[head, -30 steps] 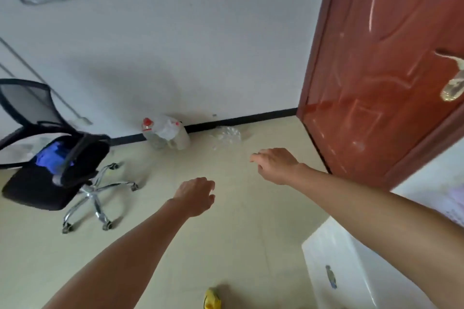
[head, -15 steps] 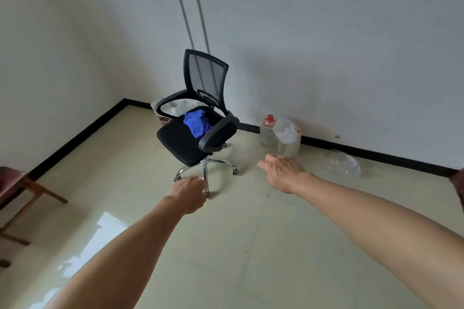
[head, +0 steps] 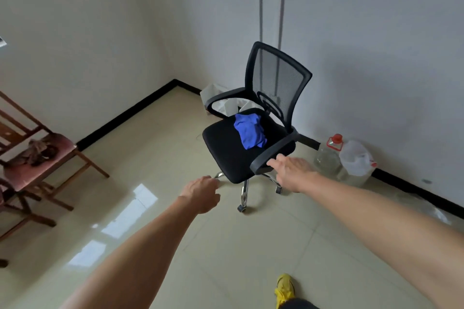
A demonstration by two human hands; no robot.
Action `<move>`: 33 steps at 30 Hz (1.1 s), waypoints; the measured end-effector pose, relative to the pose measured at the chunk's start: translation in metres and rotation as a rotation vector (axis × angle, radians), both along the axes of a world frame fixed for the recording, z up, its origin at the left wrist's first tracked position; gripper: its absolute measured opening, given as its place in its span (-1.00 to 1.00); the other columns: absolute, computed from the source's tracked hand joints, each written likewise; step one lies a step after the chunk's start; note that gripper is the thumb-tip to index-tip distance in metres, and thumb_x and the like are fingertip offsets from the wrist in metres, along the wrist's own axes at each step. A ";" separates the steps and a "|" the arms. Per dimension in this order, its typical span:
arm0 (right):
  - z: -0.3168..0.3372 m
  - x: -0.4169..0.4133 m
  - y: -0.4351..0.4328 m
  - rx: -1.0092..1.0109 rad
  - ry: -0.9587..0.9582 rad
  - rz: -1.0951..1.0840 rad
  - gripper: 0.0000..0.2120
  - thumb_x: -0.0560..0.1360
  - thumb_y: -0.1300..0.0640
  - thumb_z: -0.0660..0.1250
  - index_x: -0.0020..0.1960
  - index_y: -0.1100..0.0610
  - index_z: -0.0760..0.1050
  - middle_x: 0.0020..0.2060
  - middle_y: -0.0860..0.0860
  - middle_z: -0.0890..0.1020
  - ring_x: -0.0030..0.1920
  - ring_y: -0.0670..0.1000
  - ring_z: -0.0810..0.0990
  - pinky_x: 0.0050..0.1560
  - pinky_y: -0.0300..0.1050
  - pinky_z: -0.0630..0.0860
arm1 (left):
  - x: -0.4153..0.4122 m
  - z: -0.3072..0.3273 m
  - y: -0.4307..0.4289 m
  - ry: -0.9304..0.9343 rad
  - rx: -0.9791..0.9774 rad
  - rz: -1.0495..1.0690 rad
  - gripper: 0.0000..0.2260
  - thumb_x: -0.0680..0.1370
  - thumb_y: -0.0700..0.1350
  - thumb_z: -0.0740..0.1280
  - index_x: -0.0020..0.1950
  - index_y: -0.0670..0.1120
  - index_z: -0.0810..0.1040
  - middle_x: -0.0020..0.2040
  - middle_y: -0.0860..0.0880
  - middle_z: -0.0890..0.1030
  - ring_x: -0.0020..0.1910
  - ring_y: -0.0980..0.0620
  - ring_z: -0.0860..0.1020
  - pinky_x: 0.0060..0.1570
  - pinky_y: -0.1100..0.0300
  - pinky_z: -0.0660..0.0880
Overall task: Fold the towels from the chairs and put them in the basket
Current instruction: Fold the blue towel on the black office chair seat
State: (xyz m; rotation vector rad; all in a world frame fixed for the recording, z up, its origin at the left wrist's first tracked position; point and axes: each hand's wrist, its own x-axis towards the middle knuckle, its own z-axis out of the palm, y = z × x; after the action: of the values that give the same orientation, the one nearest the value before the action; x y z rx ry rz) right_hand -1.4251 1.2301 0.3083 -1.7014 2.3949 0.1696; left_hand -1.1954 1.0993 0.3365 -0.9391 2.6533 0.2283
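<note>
Head view: blue crumpled towel (head: 249, 130) on black mesh chair (head: 226, 150), red-capped clear plastic jug (head: 327, 158) beside it; left hand (head: 202, 194) loosely curled, empty; right hand (head: 292, 172) straight-fingered.

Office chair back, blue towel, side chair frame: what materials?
Office chair back: black mesh, likely synthetic, in a matte, plastic-looking rim; the wall shows through it.
Blue towel: soft cloth, maybe microfibre; it lies crumpled in matte folds.
Side chair frame: looks like wood, reddish-brown with a slight sheen; straight slats and legs.
</note>
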 end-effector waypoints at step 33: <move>-0.172 -0.116 -0.346 0.149 -0.373 -0.760 -0.66 0.54 0.08 0.23 0.31 0.07 0.38 0.15 0.07 0.52 0.09 0.16 0.57 0.00 0.02 0.50 | -0.213 -0.129 -0.493 -0.216 0.328 -0.357 -0.70 0.58 0.04 0.21 0.30 0.06 0.46 0.27 0.05 0.52 0.24 -0.01 0.48 0.19 0.12 0.41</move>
State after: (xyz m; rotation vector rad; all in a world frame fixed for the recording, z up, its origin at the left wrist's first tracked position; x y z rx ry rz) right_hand -1.5416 0.8838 0.1359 -0.6051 2.4593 -0.0792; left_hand -1.4081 0.6060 0.2078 -0.3574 2.4279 0.4324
